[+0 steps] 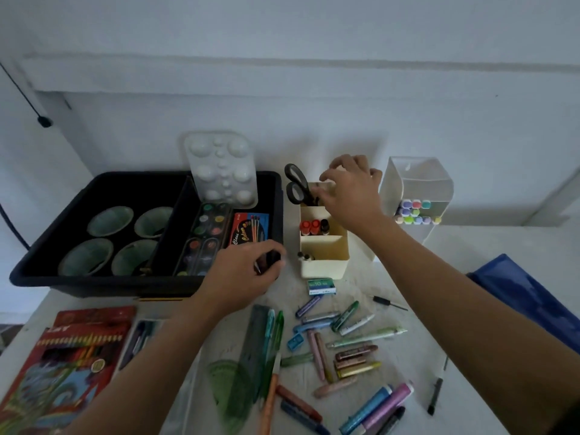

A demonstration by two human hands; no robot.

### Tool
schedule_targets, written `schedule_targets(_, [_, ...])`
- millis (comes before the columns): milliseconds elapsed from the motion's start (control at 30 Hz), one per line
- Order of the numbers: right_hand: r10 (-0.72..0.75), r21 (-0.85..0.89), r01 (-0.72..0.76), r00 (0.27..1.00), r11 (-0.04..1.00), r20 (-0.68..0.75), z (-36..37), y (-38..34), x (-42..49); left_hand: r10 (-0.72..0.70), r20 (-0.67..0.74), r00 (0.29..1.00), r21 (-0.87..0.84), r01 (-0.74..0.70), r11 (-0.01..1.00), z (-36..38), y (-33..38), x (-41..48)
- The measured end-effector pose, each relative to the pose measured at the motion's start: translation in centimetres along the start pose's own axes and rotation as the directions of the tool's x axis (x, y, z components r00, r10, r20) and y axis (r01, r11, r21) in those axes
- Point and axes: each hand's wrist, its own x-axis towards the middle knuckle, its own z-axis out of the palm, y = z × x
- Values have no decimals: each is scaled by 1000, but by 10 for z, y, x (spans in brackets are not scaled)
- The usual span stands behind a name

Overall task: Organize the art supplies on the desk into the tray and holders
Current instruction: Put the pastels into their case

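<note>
- Looking down, we see a white desk (408,368), smudged with paint, set against a pale wall (282,42); a black cable (22,89) runs down the wall at far left.
- A black tray (94,288) sits at the back left, holding four green cups (110,221), a paint set (205,237) and a red-blue box (249,229); a white palette (221,171) leans upright at its far wall.
- Just right of the tray stands a cream holder (324,265) with scissors (296,185) in its rear compartment; a clear box (417,183) of markers (414,213) stands to its right.
- Our left hand (238,277) is at the tray's near right corner, fingers curled round a small dark thing (271,259) that we cannot identify.
- Our right hand (351,189) hovers over the holder's rear compartment, fingers bent downward; we cannot tell whether they pinch anything.
- Crayons (354,356), pens (274,328), a ruler (255,334) and a protractor (229,387) lie loose on the near desk, with a pencil pack (62,356) at left and a blue folder (527,296) at right.
</note>
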Motion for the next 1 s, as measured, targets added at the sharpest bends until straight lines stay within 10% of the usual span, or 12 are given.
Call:
schedule_targets(267, [22, 270, 55, 962, 961, -273, -7, -13, -55, 72, -55, 996, -37, -74, 997, -5, -1, -22])
schedule_targets(467, [93, 452, 12, 974, 892, -208, -22, -45, -121, 94, -186, 978, -95, -113, 989, -17, -11, -60])
schedule_targets(633, [171, 527, -147, 985, 837, 2, -21, -58, -173, 144, 28, 989, -164, -138, 977, -13, 2, -88])
schedule_targets(1000, [159, 0, -170, 918, 985, 363, -10, -54, -234, 46, 296, 954, 249, -124, 960, 51, 33, -108])
